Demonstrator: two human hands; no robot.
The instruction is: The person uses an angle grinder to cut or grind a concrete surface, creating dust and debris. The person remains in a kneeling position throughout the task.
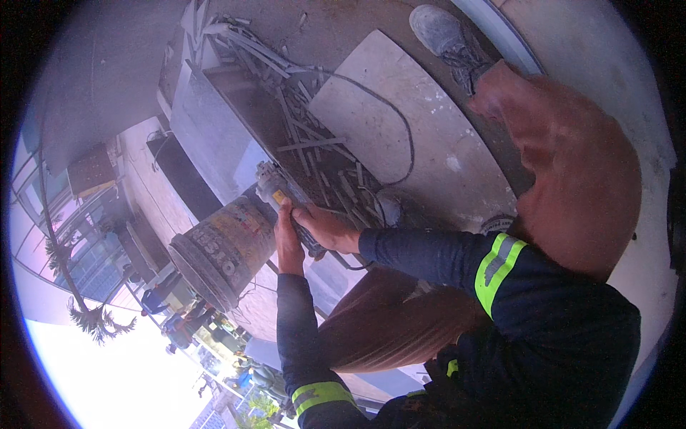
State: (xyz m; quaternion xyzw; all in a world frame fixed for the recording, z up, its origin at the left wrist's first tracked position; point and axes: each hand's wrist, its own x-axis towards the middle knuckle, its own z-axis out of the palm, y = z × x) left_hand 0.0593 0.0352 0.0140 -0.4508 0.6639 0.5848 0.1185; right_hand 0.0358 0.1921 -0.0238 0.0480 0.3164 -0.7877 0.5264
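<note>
Partly covered, power tool (270,187) grasped by left fingers (286,217), right fingers (310,217); far end (266,170) unclear.

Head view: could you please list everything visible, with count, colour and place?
power tool: one, grey, centre
bucket: one, dirty grey, left of centre
slab: one, pale grey, upper left
scrap strips: many, whitish, upper centre
board: one, beige, upper centre
cable: one, dark, across board
people: several, dark-blue clothing, lower left
palm: one, dark, lower left
shoe: one clear, grey, top
trousers: one pair, brown, right
sleeves: two, navy, lower half
left fingers, right fingers: bare, on tool
</note>
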